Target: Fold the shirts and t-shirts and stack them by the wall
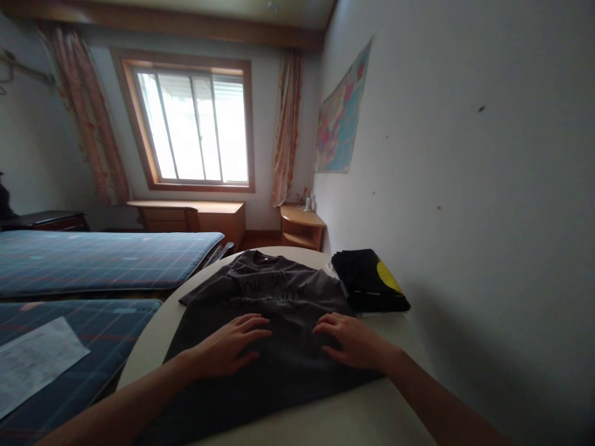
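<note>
A dark grey T-shirt [283,371] with black lettering across its chest lies spread on a pale round table [153,337], neck end away from me. Over its left middle part is my left hand [232,344], fingers apart and palm down. My right hand [346,339] rests in the same way on or just above the right side of the shirt, its fingers stretched inward. Neither hand grips the cloth. Some creases run across the chest near the lettering.
Beside the shirt, against the wall, lies a folded black garment stack [369,282] with a yellow patch. To the left are mattresses [106,260] with a sheet of paper [39,362] on the nearer one. A wooden desk [218,210] and a corner shelf [302,217] stand at the back.
</note>
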Demonstrator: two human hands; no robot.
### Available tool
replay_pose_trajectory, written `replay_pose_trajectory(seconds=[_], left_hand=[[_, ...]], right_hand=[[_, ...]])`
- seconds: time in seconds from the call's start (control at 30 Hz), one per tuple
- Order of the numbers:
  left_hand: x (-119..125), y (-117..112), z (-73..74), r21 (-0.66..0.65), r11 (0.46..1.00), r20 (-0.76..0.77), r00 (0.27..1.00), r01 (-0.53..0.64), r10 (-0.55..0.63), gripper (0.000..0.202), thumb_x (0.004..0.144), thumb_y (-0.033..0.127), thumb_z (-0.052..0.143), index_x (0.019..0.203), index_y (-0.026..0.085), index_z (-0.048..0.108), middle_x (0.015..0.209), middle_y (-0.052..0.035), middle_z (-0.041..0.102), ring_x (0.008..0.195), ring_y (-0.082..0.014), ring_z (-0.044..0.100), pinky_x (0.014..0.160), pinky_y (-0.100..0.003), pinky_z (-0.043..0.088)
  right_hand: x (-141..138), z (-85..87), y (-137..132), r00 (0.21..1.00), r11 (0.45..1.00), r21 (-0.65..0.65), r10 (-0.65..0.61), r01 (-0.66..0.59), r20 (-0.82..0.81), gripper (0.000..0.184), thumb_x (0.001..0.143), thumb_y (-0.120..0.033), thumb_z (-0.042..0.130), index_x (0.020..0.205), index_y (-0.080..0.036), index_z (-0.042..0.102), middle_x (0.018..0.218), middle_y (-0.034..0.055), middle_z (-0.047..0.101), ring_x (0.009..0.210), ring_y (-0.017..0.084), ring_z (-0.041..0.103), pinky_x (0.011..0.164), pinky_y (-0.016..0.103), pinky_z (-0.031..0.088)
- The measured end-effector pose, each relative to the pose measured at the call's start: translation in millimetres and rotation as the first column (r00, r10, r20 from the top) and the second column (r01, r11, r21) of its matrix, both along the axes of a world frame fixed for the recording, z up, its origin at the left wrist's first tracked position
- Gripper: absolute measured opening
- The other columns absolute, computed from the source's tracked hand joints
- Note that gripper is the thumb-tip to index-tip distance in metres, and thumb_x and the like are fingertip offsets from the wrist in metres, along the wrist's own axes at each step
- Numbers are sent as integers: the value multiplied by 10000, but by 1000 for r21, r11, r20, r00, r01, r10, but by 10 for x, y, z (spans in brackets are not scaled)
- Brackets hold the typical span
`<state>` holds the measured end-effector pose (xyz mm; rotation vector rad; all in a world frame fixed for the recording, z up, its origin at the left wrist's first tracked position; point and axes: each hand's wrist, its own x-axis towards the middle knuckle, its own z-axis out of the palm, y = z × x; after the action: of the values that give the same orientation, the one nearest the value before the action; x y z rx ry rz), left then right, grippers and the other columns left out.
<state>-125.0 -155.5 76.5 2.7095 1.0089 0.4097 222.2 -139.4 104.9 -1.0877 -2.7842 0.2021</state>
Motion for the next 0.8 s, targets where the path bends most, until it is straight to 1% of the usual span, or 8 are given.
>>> replay_pose_trajectory(seconds=[0.13, 0.27, 0.37, 0.43, 0.5, 0.6, 0.7, 0.8], left_hand=[[186, -117, -53, 13, 1000, -66, 998, 20, -19, 548, 812, 214, 595, 1344, 313, 510, 1379, -62, 502, 1250, -276, 478, 1072, -449, 396], [237, -229, 72, -36, 996, -82, 993, 77, -80, 387, 741, 220, 651, 1124, 280, 632, 1150, -43, 620, 1028, -244, 596, 930, -370, 477], [256, -249, 148, -192, 969, -37, 986, 154, -164, 289, 833, 200, 562, 1103, 263, 642, 931, -9, 687, 797, -166, 644, 740, -248, 494], [265, -189, 129, -245, 960, 1, 990, 137, -141, 244, 893, 187, 486, 1058, 244, 657, 785, 11, 684, 657, -127, 623, 634, -205, 465], [254, -66, 56, -169, 985, 35, 999, 23, -17, 221, 922, 206, 453, 977, 226, 666, 765, 5, 676, 656, -126, 616, 638, -205, 461], [167, 183, -120, 80, 970, 102, 970, -231, 222, 249, 935, 263, 454, 1095, 227, 642, 1086, -54, 670, 1004, -196, 618, 916, -298, 467], [11, 390, -327, 196, 862, 92, 884, -467, 458, 444, 935, 380, 475, 1359, 255, 515, 1480, -82, 431, 1383, -319, 343, 1130, -474, 298], [-141, 476, -500, 90, 732, -26, 733, -675, 679, 616, 953, 518, 401, 1513, 277, 312, 1601, -96, 220, 1448, -406, 187, 1116, -573, 257]], right_hand=[[-47, -119, -4, 1000, 999, -35, -28, 27, -9, 391, 784, -343, 650, 1162, -247, 673, 1128, 70, 635, 1030, 215, 602, 899, 289, 449], [-98, -109, -88, 1000, 991, -132, 9, -11, -15, 252, 753, -347, 668, 965, -233, 743, 942, 27, 693, 814, 159, 645, 761, 230, 452], [-184, -118, -204, 997, 954, -289, 79, -75, 1, 192, 765, -353, 670, 860, -217, 766, 756, -12, 702, 680, 116, 639, 639, 188, 420], [-258, -141, -272, 989, 919, -372, 145, -132, 7, 205, 773, -385, 678, 827, -210, 769, 688, -27, 690, 627, 101, 623, 592, 179, 404], [-325, -160, -305, 980, 920, -345, 198, -185, 5, 194, 781, -379, 676, 814, -210, 765, 703, -24, 693, 646, 107, 624, 621, 187, 421], [-371, -172, -274, 984, 973, -154, 168, -175, -52, 240, 781, -329, 679, 992, -230, 741, 988, 29, 714, 923, 170, 643, 869, 263, 456], [-342, -196, -222, 993, 995, -73, 67, -74, -97, 596, 768, -443, 713, 1321, -267, 579, 1387, 92, 536, 1288, 273, 467, 1110, 431, 317], [-288, -250, -253, 998, 987, -156, 44, -50, -38, 726, 838, -577, 604, 1481, -320, 385, 1568, 103, 298, 1445, 334, 233, 1169, 553, 149]])
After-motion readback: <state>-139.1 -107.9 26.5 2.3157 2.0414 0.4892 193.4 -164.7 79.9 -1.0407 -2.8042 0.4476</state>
